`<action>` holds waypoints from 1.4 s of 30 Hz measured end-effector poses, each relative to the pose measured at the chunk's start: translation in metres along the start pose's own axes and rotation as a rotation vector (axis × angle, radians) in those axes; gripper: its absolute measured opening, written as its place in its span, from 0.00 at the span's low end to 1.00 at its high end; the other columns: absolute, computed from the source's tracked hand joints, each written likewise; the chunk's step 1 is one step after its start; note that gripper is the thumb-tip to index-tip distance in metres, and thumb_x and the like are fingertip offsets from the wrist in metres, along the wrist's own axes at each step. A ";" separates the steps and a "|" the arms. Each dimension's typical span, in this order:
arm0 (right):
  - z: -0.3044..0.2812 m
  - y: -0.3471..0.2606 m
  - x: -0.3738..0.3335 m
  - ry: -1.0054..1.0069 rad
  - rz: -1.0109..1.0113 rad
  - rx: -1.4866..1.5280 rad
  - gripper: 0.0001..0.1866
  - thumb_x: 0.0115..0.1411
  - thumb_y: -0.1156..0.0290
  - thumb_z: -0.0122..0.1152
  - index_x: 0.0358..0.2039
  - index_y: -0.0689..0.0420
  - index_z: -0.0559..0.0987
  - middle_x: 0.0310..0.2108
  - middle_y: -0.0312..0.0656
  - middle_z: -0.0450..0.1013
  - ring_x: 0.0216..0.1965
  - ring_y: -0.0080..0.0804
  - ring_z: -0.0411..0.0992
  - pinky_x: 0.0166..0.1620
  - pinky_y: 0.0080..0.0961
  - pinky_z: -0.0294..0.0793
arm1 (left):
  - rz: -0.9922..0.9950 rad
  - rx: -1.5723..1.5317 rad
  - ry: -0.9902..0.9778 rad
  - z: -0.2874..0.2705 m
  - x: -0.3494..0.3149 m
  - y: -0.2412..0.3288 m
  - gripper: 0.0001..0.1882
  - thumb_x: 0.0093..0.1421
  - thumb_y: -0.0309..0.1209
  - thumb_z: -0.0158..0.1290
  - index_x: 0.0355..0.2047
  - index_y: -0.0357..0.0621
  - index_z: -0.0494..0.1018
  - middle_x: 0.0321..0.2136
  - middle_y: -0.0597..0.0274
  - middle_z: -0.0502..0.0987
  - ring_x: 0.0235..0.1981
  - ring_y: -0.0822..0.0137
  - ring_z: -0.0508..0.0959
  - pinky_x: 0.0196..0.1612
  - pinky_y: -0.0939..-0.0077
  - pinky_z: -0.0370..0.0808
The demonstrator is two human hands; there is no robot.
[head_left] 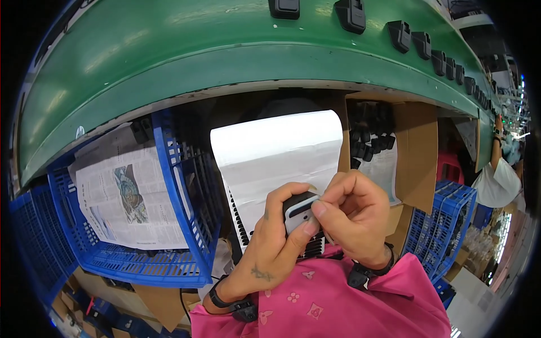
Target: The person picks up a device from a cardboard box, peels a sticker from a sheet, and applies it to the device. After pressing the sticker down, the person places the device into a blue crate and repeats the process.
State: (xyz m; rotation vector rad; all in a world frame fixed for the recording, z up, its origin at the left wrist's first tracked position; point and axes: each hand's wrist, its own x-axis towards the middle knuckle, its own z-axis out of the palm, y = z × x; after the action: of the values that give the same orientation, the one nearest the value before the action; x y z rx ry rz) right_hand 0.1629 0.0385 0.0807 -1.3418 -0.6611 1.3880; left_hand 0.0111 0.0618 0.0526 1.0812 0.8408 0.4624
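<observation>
My left hand (274,239) is closed round a small black plastic device with a pale grey face (301,217). A dark slot runs along one end of that face, and a small dark dot lies below it. At the slot's end, the thumb and forefinger of my right hand (355,215) are pinched together; whether something thin sits between them I cannot make out. Just beyond my hands lies a white paper sheet (276,146) with a curled far edge. Rows of small black parts (239,225) show along its left side, partly covered by it.
Black plastic devices (352,16) stand in a line on the green bench (186,65) ahead. A blue crate (186,219) holding newspaper is at the left. At the right are a cardboard box (416,152) with black parts and another blue crate (439,225). Another person's arm (496,149) shows far right.
</observation>
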 end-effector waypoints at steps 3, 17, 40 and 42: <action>-0.002 0.005 0.002 0.093 0.008 -0.011 0.07 0.56 0.84 0.58 0.30 0.63 0.68 0.25 0.37 0.69 0.20 0.16 0.67 0.23 0.12 0.67 | -0.012 -0.112 0.007 0.001 0.003 -0.004 0.24 0.67 0.34 0.44 0.59 0.40 0.52 0.32 0.57 0.73 0.24 0.73 0.71 0.28 0.80 0.70; -0.027 0.021 -0.011 -0.236 0.096 -0.360 0.08 0.57 0.72 0.60 0.32 0.64 0.73 0.29 0.34 0.70 0.26 0.14 0.65 0.28 0.14 0.65 | 0.078 -0.385 0.138 0.012 0.008 -0.012 0.24 0.66 0.34 0.46 0.58 0.42 0.52 0.53 0.52 0.67 0.28 0.78 0.69 0.28 0.85 0.68; -0.006 0.098 -0.031 -0.259 -0.787 -1.256 0.18 0.48 0.71 0.61 0.41 0.60 0.78 0.39 0.39 0.69 0.42 0.35 0.66 0.39 0.35 0.59 | 0.197 -0.533 -0.031 -0.028 0.028 -0.026 0.47 0.60 0.70 0.26 0.64 0.42 0.48 0.47 0.51 0.68 0.43 0.63 0.73 0.45 0.68 0.70; -0.004 0.104 -0.031 -0.252 -0.791 -1.238 0.17 0.46 0.72 0.64 0.40 0.56 0.79 0.38 0.37 0.69 0.40 0.35 0.65 0.39 0.35 0.58 | 0.187 -0.537 -0.018 -0.027 0.029 -0.027 0.48 0.59 0.70 0.26 0.64 0.42 0.48 0.47 0.50 0.68 0.43 0.63 0.73 0.45 0.68 0.70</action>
State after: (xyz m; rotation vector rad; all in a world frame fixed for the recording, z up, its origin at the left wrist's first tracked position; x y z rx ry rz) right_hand 0.1306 -0.0222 -0.0038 -1.4758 -2.1581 0.4000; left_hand 0.0054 0.0861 0.0115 0.6645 0.5525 0.7828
